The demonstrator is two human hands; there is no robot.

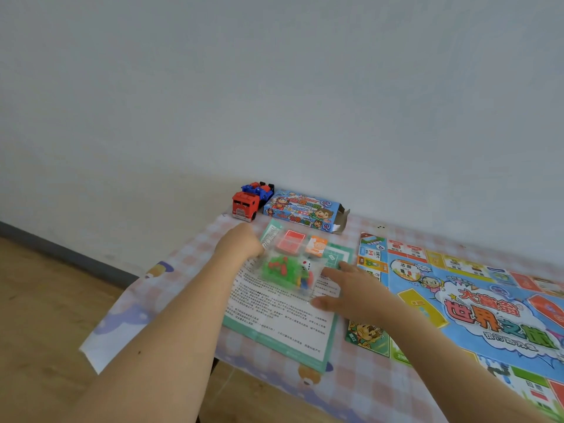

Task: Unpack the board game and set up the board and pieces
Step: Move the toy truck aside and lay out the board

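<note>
Left hand (241,244) curled, pinching left edge of pieces bag (288,270). Right hand (354,288) spread, fingertips at bag's right side. Bag on rules sheet (283,319), beside unfolded board (488,300). Best opened low over sheet, gently, so pieces don't scatter.

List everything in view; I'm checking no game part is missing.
pink checked tablecloth: one, under everything.
blue cardboard game box: one, right end open, at the far edge.
red-and-blue plastic toy truck: one, left of box.
green-bordered paper rule sheet: one, white, on tablecloth.
clear plastic bag of pieces: one, green, red, a white die; on sheet.
red card stack: one, beyond bag.
orange card pack: one, right of red stack.
unfolded paper game board: one, mostly blue, right of sheet.
left hand: one, grip on bag's left edge.
right hand: one, fingers touching bag's right edge.
</note>
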